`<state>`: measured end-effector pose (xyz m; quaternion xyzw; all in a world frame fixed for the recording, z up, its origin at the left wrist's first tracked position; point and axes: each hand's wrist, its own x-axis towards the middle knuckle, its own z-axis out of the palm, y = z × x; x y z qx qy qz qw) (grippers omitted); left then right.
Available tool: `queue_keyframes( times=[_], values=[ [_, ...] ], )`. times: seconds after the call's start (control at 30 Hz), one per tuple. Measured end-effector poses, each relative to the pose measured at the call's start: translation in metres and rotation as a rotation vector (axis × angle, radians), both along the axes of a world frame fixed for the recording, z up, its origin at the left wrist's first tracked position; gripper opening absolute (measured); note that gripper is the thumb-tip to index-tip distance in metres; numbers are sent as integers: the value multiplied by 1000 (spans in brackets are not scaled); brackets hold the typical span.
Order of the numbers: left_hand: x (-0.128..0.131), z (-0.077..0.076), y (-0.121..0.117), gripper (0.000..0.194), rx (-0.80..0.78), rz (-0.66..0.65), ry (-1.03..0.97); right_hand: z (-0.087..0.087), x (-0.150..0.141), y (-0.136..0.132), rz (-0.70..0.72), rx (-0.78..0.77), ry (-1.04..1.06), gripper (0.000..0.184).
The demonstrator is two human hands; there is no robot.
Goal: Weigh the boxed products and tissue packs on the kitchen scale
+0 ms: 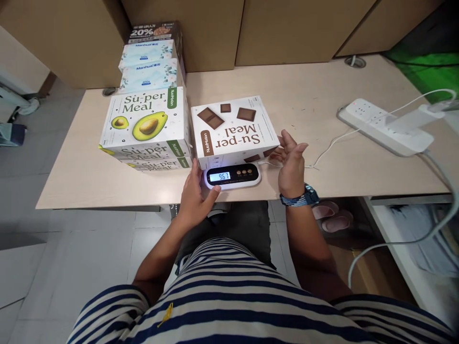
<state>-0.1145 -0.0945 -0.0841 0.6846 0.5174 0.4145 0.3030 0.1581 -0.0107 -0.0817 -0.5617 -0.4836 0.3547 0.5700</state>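
A white box printed with chocolate squares and "Super Meal" (233,130) rests on a small white digital scale (233,176) near the table's front edge; the lit display reads 967. My left hand (195,193) lies at the scale's left end, fingers stretched along the box's lower left corner, thumb by the scale's front. My right hand (292,162) hovers just right of the box, fingers apart and slightly curled, holding nothing. A watch sits on that wrist.
A stack of avocado "Super Meal" boxes (145,126) stands left of the scale, tissue packs (150,67) and a dark box behind them. A white power strip (385,125) with cables lies at the right. The beige table (304,95) backs onto wooden panels.
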Motion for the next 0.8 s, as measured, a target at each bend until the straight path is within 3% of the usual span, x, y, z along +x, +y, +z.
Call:
queue_keyframes(
  times=[0.57,0.8],
  values=[
    [-3,5,-5,102,-73,28,5,-4,-3,1,10,30,54,96],
    [-5,5,-4,105,-113,20,-58,-1,-2,-4,100,8,-103,92]
  ],
)
